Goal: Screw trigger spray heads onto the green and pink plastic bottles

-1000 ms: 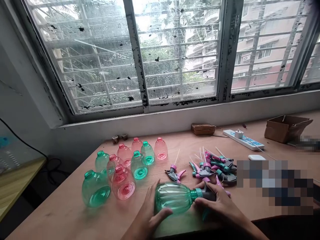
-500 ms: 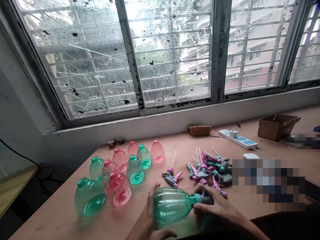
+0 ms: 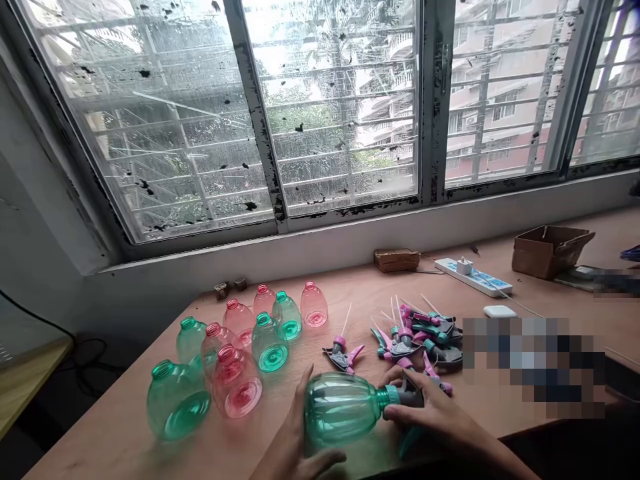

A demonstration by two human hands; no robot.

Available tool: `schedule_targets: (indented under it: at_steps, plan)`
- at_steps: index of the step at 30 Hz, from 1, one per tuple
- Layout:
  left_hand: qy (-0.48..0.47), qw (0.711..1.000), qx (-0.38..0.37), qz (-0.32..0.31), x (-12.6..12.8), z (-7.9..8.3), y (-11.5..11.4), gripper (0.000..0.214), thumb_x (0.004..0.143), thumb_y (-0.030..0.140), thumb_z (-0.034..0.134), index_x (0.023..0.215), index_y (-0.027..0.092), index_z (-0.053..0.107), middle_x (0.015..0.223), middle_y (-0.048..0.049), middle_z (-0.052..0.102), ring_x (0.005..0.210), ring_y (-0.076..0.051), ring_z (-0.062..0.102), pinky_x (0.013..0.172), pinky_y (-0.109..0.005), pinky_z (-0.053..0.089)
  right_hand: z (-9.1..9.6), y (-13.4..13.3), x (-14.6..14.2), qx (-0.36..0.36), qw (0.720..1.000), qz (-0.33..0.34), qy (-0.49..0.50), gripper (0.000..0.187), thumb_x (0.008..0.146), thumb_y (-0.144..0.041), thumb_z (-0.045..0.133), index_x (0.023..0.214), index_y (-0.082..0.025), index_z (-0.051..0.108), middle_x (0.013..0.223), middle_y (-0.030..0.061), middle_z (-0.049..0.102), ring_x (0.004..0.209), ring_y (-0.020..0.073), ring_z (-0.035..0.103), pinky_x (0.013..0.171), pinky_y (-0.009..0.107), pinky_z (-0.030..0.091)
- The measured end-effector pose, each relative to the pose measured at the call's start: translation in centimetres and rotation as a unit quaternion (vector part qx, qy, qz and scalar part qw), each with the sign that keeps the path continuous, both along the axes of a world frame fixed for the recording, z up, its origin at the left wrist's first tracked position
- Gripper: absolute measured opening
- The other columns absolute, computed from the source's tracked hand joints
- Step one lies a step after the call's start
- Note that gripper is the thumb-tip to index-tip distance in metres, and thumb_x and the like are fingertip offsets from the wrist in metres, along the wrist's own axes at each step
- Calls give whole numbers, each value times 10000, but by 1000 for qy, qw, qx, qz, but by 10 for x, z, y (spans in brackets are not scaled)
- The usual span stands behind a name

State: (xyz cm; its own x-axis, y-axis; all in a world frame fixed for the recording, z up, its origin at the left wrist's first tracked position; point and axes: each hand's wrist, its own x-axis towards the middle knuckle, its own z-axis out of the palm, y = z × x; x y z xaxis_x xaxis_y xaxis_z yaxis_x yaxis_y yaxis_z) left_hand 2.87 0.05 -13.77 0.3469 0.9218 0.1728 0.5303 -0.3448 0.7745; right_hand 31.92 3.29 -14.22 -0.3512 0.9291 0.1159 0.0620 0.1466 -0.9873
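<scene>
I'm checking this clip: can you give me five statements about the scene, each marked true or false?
1. The left hand is at the base end of the green bottle. True.
2. The right hand is also at that base. False: its fingers are on the spray head at the neck.
3. The held bottle's neck points upward. False: it points sideways, to the right.
4. The standing bottles include red and green ones. True.
5. The power strip has a white plug in it. True.

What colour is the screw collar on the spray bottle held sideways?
The screw collar is teal; it shows best in the head view.
</scene>
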Motion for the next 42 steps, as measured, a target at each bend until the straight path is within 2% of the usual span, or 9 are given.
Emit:
schedule_targets:
  at_steps: [4,8,12,16,20,25,30,36,42]
  plan:
    - [-20,1000,-11,-13,-1,0,3,1304,680,494,879,1601,279,-18,1621,-119,337,1498,-366,284,1240,-474,219,2,-2,1,-4,1000,8,1,392,741,-458,812,995,-198,665,936,25,620,850,214,610,730,295,493]
    - [-46,998,-39,-6,-6,-7,8,1089,834,653,655,1607,233,13,1647,-136,278,1529,-348,199,1253,-510,121,4,-3,2,7,1000,4,-8,377,751,-456,807,1000,-209,670,967,30,645,906,237,627,794,317,501]
    - [-17,998,-55,-5,-8,-8,9,1036,848,597,670,1606,202,86,1673,-138,195,1546,-322,136,1259,-489,82,3,-2,3,8,1000,10,-12,361,774,-445,794,1022,-212,671,996,41,659,981,264,625,828,337,494]
    - [-5,999,-51,-4,-1,0,5,1151,824,467,755,1600,260,-69,1664,-117,231,1532,-316,203,1251,-489,142,2,-1,3,20,999,9,-24,325,796,-436,779,1009,-213,678,978,43,669,1018,277,619,850,349,484]
    - [-9,999,-32,-14,0,-3,7,1373,689,599,830,1584,253,-152,1654,-138,252,1522,-375,202,1245,-503,160,2,-2,4,29,999,7,-29,321,803,-442,775,1007,-212,682,984,41,675,1026,281,622,872,361,485]
    - [-57,997,-38,-38,-6,-8,9,1132,823,819,455,1586,238,-146,1660,-138,246,1512,-356,253,1244,-487,151,2,-4,4,12,1000,18,-4,347,784,-432,801,1017,-207,676,992,41,683,1038,284,635,893,362,499]
    - [-58,996,-53,-27,-3,1,5,1077,833,839,370,1599,231,-82,1659,-132,252,1516,-335,250,1238,-486,184,4,-6,3,-26,999,28,26,349,769,-424,818,987,-205,656,931,23,696,949,246,670,829,325,516]
    - [-47,997,-60,-5,-4,-1,3,959,879,739,490,1609,258,96,1651,-84,291,1519,-340,237,1256,-476,142,1,-4,2,-64,996,40,46,399,752,-456,822,972,-191,621,815,19,741,770,204,693,697,286,513]
    - [-45,998,-30,-24,-5,-13,9,1228,786,646,722,1585,282,-136,1681,-136,154,1526,-356,201,1250,-509,135,-2,-2,3,-79,993,43,82,405,755,-423,831,993,-179,612,784,1,722,684,153,663,648,253,498]
